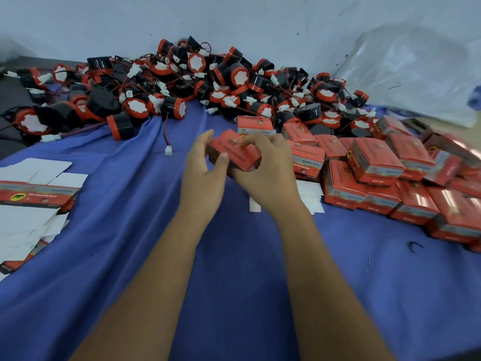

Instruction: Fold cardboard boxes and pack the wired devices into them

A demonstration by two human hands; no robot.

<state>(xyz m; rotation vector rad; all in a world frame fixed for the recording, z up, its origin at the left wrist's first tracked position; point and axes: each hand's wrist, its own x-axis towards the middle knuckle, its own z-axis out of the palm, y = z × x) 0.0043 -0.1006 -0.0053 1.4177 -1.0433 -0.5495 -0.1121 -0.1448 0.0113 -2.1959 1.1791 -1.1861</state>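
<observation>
Both my hands hold one small red cardboard box (234,149) above the blue cloth (130,243) at the centre. My left hand (205,175) grips its left end, thumb on the front face. My right hand (265,168) wraps its right side, fingers curled over the top. What is inside the box is hidden. A big heap of black-and-red wired devices (182,84) with white connectors lies behind, against the wall. Folded red boxes (377,162) are stacked at the right.
Flat unfolded box blanks (33,194), white inside and red outside, lie in a pile at the left edge. A clear plastic bag (416,69) leans at the back right. One loose red-black wire with a white plug (168,149) trails onto the cloth.
</observation>
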